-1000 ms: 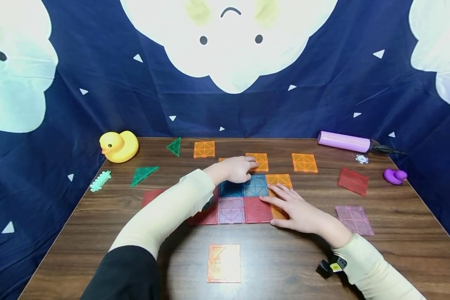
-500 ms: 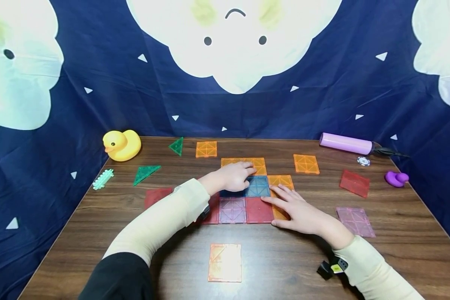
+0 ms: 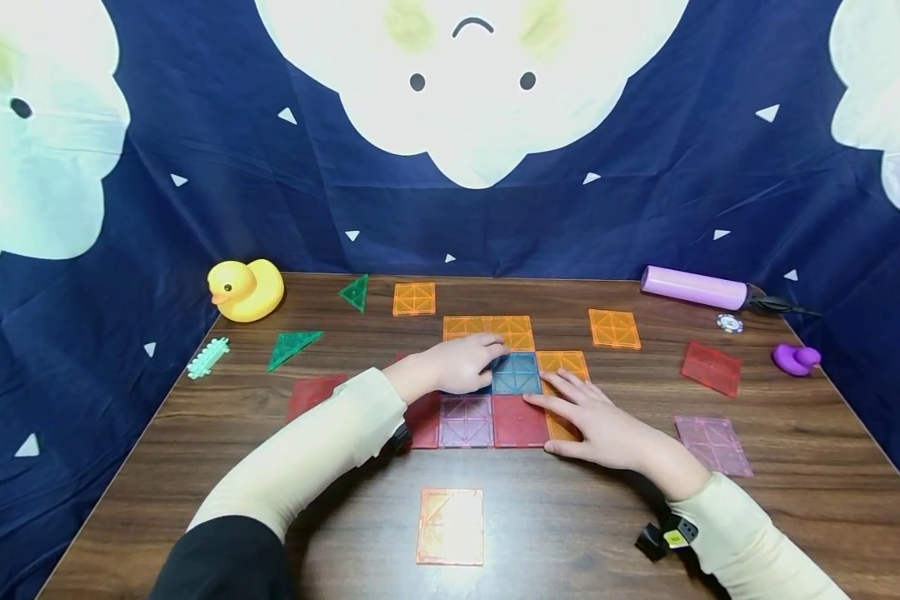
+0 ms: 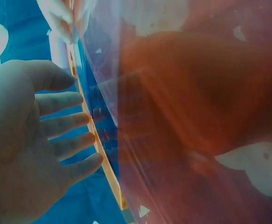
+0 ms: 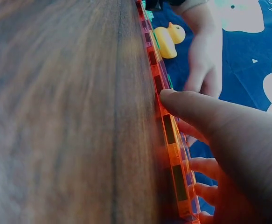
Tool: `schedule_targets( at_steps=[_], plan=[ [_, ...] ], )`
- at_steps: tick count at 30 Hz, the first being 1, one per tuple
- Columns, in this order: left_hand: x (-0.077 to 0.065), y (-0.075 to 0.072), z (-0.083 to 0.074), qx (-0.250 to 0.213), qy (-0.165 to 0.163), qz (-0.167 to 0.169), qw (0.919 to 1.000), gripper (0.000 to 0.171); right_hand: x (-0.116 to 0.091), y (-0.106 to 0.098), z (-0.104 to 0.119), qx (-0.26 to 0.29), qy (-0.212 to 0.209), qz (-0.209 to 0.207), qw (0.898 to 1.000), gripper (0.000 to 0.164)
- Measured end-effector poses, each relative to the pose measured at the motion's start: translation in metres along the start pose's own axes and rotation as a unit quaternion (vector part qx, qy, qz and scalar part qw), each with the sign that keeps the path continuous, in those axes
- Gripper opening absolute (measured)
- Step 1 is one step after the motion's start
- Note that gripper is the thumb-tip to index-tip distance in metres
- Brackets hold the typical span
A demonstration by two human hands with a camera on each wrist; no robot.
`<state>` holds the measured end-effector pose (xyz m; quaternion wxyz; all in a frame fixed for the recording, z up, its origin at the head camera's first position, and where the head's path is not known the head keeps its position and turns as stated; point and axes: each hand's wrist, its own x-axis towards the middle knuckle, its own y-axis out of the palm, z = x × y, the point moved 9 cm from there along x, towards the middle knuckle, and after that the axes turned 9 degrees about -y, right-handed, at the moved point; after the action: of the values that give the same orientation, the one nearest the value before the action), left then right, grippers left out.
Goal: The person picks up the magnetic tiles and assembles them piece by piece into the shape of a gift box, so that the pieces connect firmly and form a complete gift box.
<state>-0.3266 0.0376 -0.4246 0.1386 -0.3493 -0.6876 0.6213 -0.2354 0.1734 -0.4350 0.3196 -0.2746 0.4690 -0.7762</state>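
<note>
Blue tile [image 3: 516,373] (seemingly cross-lined), red tile [image 3: 520,421].

Holds the left arm [image 3: 300,454] slanting from the lower left to the centre of the head view, with the left hand [image 3: 457,364] back up, fingers [image 4: 65,124] relaxed and slightly apart. Angles the right arm [image 3: 753,529] in from the lower right, spreading the right hand [image 3: 600,425], thumb [image 3: 568,449] lowest.

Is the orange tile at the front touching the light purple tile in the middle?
Apart. The head view shows a strip of brown table between the orange tile and the light purple tile.
</note>
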Motion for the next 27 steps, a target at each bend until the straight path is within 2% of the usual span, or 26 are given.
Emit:
schedule_targets(
  at_steps=[3, 8, 15, 19, 27],
  plan=[
    [-0.017, 0.0, 0.001, 0.003, 0.012, -0.006, 0.9999, 0.055, 0.001, 0.0, 0.0, -0.001, 0.0, 0.003, 1.0, 0.063],
    [-0.055, 0.001, 0.006, -0.014, 0.03, -0.013, 0.9994, 0.056, 0.001, 0.0, 0.002, -0.002, 0.001, 0.007, 1.0, 0.063],
    [-0.096, 0.013, 0.018, -0.04, 0.013, -0.005, 0.9991, 0.061, 0.0, -0.001, 0.003, -0.003, 0.002, 0.007, 1.0, 0.064],
    [-0.107, 0.02, 0.019, -0.043, 0.01, 0.002, 0.999, 0.066, 0.0, -0.001, 0.003, -0.003, 0.002, 0.006, 1.0, 0.063],
    [-0.11, 0.023, 0.018, -0.06, 0.015, 0.002, 0.9981, 0.067, 0.0, 0.0, 0.002, -0.026, -0.002, 0.006, 1.0, 0.063]
  ],
)
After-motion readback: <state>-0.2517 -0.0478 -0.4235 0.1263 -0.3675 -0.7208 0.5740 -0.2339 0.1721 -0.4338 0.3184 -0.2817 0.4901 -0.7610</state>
